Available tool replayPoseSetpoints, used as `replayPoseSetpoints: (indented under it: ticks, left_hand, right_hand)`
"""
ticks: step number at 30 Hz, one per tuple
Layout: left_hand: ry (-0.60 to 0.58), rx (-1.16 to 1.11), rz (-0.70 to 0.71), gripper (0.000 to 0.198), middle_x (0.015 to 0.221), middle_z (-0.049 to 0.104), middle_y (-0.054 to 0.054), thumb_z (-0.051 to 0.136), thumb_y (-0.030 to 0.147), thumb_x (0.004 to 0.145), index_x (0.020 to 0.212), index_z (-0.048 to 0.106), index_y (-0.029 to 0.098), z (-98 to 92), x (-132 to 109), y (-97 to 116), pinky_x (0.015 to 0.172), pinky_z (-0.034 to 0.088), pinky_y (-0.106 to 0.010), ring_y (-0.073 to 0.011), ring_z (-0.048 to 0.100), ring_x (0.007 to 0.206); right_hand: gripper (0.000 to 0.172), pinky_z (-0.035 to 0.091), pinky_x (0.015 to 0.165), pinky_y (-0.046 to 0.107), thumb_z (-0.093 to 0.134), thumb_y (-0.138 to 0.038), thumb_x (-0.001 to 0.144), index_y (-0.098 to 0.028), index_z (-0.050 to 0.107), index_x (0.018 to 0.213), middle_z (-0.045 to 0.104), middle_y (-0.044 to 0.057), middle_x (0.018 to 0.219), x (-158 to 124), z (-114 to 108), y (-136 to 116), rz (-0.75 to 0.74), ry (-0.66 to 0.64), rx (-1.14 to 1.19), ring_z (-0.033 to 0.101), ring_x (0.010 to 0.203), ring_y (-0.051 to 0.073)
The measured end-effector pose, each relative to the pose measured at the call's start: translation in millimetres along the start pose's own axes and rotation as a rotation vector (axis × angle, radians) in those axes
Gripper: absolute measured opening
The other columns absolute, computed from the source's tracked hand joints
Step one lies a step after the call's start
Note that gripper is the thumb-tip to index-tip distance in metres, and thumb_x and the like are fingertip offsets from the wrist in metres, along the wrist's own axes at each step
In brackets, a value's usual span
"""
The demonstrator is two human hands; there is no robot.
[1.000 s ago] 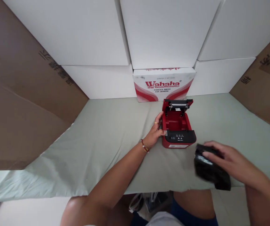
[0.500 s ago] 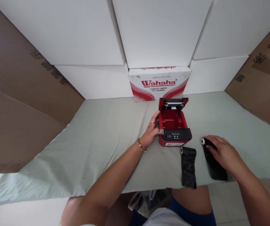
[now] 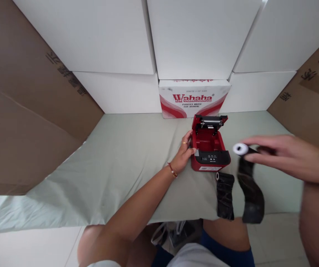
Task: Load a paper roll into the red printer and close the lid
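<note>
A red and black receipt printer (image 3: 208, 148) stands on the cloth-covered table with its lid raised and its red paper bay exposed. My left hand (image 3: 184, 155) grips its left side, thumb at the front corner by a grey tab, fingers along the side wall. To the right of the printer, my right hand (image 3: 276, 150) pinches a roll (image 3: 240, 149) with a white end and a dark hollow core. A long black strip (image 3: 252, 196) hangs from this roll, blurred by motion. Another black roll (image 3: 225, 194), partly unrolled, lies in front of the printer near the table edge.
A Wahaha water carton (image 3: 194, 99) stands right behind the printer. White boxes (image 3: 117, 91) form a wall at the back. Brown cardboard (image 3: 37, 122) closes the left side, and more brown cardboard (image 3: 312, 89) the right. The green cloth (image 3: 137, 148) covers the table to its front edge.
My right hand has lifted the roll off the table, its strip now dangling and its white end turned towards the printer. The left hand keeps its hold on the printer. The view has shifted slightly.
</note>
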State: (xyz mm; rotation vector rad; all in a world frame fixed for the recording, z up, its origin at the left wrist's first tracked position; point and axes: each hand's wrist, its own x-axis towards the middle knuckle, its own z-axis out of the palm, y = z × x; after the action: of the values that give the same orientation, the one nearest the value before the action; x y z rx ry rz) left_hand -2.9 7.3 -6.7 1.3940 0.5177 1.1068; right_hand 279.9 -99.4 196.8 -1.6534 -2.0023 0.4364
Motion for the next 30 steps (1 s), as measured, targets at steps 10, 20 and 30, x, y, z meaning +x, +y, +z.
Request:
replayPoseSetpoints:
  ticks: [10, 20, 30]
  left_hand:
    - [0.219, 0.873, 0.696, 0.044, 0.13, 0.067, -0.014, 0.051, 0.041, 0.104, 0.145, 0.059, 0.026, 20.9, -33.5, 32.7, 0.12, 0.045, -0.057, -0.032, 0.06, 0.133]
    - [-0.054, 1.094, 0.782, 0.041, 0.118, 0.08, -0.009, 0.057, 0.028, 0.099, 0.138, 0.069, 0.025, 41.3, -42.1, 21.3, 0.123, 0.045, -0.055, -0.0265, 0.07, 0.126]
    - [-0.066, 1.155, 0.841, 0.041, 0.115, 0.079, -0.006, 0.061, 0.025, 0.101, 0.141, 0.067, 0.03, 39.9, -40.2, 30.4, 0.117, 0.047, -0.047, -0.0242, 0.07, 0.126]
  right_hand:
    - [0.036, 0.055, 0.086, 0.038, 0.056, -0.02, 0.099, -0.015, 0.076, 0.128, 0.082, 0.02, 0.119, 95.7, 112.4, -58.7, 0.112, -0.372, -0.664, 0.078, 0.107, 0.033]
    - [0.032, 0.056, 0.092, 0.035, 0.057, -0.014, 0.1, -0.009, 0.077, 0.124, 0.081, 0.023, 0.123, 101.4, 123.3, -58.7, 0.086, -0.381, -0.591, 0.078, 0.113, 0.031]
    - [0.057, 0.061, 0.095, 0.041, 0.057, -0.052, 0.104, -0.017, 0.066, 0.148, 0.075, 0.019, 0.142, 79.2, 70.2, -6.6, 0.119, 0.67, 0.045, 0.073, 0.122, 0.029]
